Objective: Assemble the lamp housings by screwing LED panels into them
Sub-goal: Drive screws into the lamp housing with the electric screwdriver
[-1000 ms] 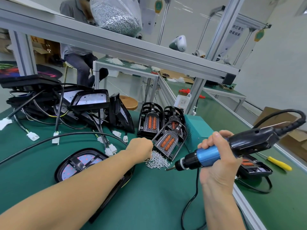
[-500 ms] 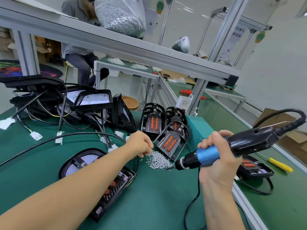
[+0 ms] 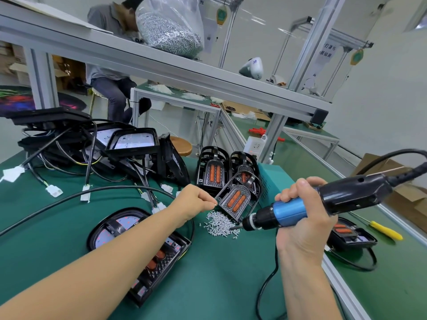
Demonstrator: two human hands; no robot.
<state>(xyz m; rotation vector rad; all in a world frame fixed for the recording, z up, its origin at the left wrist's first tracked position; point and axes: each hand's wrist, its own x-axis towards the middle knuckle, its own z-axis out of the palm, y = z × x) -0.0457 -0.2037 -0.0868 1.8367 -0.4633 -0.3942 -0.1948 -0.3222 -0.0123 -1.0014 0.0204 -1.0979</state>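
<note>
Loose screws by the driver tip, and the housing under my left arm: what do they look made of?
Screws: probably bright plated steel, given the silvery glint on each one. Housing: likely glossy black moulded plastic, with a smooth rim and a moulded grid texture; painted metal can't be ruled out. Its LED panel looks like a matte white board.

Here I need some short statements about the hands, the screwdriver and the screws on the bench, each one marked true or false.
1. The right hand grips the electric screwdriver. True.
2. The loose screws lie in a pile on the green mat. True.
3. The left hand rests flat on the lamp housing. False: it is raised above the screws, fingertips pinched together.
4. The yellow-handled tool is in the left hand. False: it lies on the bench at the right.
</note>
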